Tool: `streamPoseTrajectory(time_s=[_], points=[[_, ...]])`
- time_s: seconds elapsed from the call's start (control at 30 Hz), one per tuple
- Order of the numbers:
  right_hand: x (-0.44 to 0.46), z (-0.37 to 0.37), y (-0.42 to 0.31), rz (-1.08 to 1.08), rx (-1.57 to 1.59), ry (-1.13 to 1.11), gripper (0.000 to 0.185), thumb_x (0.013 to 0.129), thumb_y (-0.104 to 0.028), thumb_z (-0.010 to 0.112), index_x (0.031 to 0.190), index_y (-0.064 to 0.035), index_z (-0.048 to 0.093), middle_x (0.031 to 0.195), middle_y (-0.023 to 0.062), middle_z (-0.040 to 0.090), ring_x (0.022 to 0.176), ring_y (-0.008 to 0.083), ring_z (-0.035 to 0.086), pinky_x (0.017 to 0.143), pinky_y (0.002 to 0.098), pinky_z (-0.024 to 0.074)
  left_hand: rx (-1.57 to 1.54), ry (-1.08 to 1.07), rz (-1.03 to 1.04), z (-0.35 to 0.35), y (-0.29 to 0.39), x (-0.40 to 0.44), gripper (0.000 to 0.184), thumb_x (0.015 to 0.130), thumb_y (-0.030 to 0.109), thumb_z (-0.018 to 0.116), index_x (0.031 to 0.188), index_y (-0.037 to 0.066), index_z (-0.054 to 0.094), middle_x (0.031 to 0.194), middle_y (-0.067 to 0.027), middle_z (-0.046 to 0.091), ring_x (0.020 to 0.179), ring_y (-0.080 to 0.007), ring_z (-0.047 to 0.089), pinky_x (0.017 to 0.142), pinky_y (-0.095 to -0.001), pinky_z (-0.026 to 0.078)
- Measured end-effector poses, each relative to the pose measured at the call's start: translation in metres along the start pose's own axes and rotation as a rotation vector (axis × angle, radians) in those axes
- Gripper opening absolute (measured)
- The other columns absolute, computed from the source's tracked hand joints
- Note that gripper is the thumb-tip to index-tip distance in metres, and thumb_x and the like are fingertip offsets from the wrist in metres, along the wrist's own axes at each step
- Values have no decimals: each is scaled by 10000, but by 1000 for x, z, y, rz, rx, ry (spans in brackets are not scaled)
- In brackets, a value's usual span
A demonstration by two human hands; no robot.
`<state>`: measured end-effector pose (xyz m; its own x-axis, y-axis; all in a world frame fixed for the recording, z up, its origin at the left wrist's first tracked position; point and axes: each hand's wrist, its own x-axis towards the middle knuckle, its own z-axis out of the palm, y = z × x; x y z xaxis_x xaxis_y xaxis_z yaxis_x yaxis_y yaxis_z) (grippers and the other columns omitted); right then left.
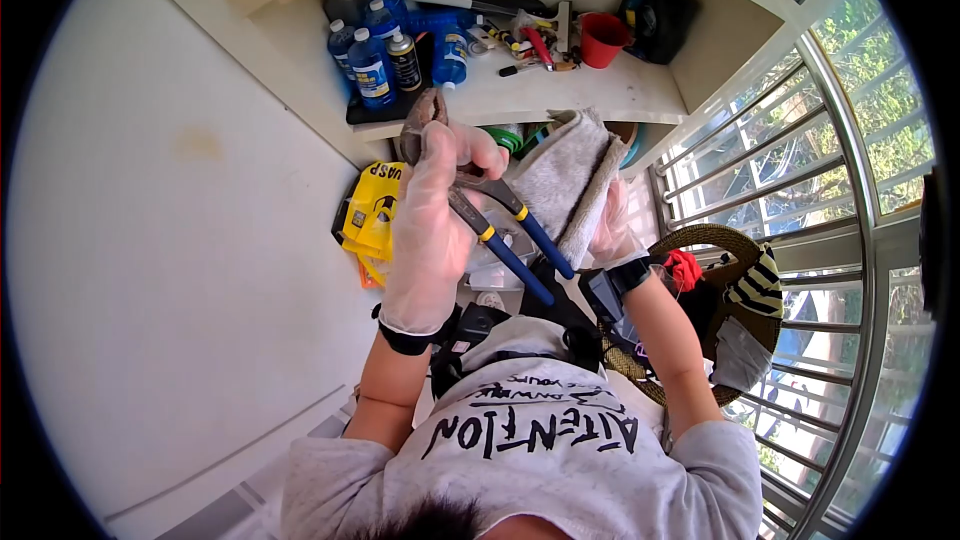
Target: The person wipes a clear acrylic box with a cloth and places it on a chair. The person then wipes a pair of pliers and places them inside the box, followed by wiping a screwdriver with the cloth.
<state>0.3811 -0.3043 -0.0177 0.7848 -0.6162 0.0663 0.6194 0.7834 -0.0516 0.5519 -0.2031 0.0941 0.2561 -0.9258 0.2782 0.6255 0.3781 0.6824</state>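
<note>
My left hand [430, 230], in a clear plastic glove, is closed around the head end of a large pair of pliers [517, 268]. Their rusty brown jaws point up past my fingers, while the two blue handles with yellow bands slant down to the right, spread apart. My right hand [617, 225], also gloved, grips the right side of a grey fluffy cloth [560, 170]. The cloth hangs just right of the pliers; part of it lies behind the handles. Some fingers of my right hand are hidden by the cloth.
Blue bottles [372, 75], a dark spray can [404, 62] and a red cup [604, 40] stand on the shelf [610, 90] ahead. A yellow bag [378, 210] is at left. At right, a woven basket [690, 237] holds cloths beside the barred window [800, 190].
</note>
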Motion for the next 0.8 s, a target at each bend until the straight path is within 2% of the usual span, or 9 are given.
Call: streamPoseTrajectory(time_s=[0.13,0.2,0.27,0.33,0.43,0.5,0.6,0.7,0.8], points=[[-4,-26,2,-88,87,-168,481,913,-381,422,1267,-56,427,1264,164,473,1159,317,463,995,480,354,161,34,-40,15,-5,-4,394,924,420,423,814,46,479,810,-35,472,791,-137,432,812,-281,364],[-10,-26,2,-203,-36,41,534,903,-417,433,1300,-62,382,1296,148,444,1169,296,457,1000,469,348,126,87,-76,21,-5,-3,321,908,371,479,769,91,406,751,-24,425,721,-144,411,823,-352,356],[-10,-27,-2,-393,-858,228,575,902,-414,438,1355,-90,294,1342,129,387,1220,282,399,1017,446,334,116,107,-79,19,-6,-3,319,909,370,477,772,90,408,752,-24,426,725,-143,415,827,-352,356],[-25,-16,-7,-198,-186,5,531,908,-376,437,1340,-92,313,1327,129,395,1211,268,403,1000,434,360,103,121,-84,19,-8,-1,317,910,369,476,775,89,411,753,-25,428,729,-143,419,831,-353,355],[-26,2,-13,-207,-288,129,489,929,-372,386,1310,-68,359,1240,123,472,1121,253,477,956,395,408,111,106,-85,21,-9,0,312,915,362,469,773,91,410,757,-25,432,738,-141,425,840,-353,355],[-26,10,-16,-213,-408,198,490,924,-380,394,1302,-70,372,1235,121,476,1124,253,474,957,396,406,157,30,-111,19,-11,0,378,919,407,446,805,51,499,801,-37,484,772,-129,436,738,-263,365],[-31,39,-12,-126,-429,318,482,899,-378,454,1267,-69,414,1207,117,489,1100,253,488,934,387,416,123,32,-147,22,-18,2,306,913,361,471,771,95,423,768,-24,437,750,-136,416,862,-357,341],[-21,61,14,-19,-636,273,434,872,-310,520,1223,-68,441,1156,98,512,1046,255,514,897,352,432,160,72,-141,27,-29,3,308,930,362,438,786,90,437,776,-13,431,760,-114,404,830,-289,336],[-9,63,46,-290,-1946,231,315,863,-303,536,1057,-66,465,880,192,604,825,363,580,644,396,451,246,206,-120,31,-28,2,314,939,361,417,778,91,430,782,-2,423,743,-106,394,735,-244,350]])
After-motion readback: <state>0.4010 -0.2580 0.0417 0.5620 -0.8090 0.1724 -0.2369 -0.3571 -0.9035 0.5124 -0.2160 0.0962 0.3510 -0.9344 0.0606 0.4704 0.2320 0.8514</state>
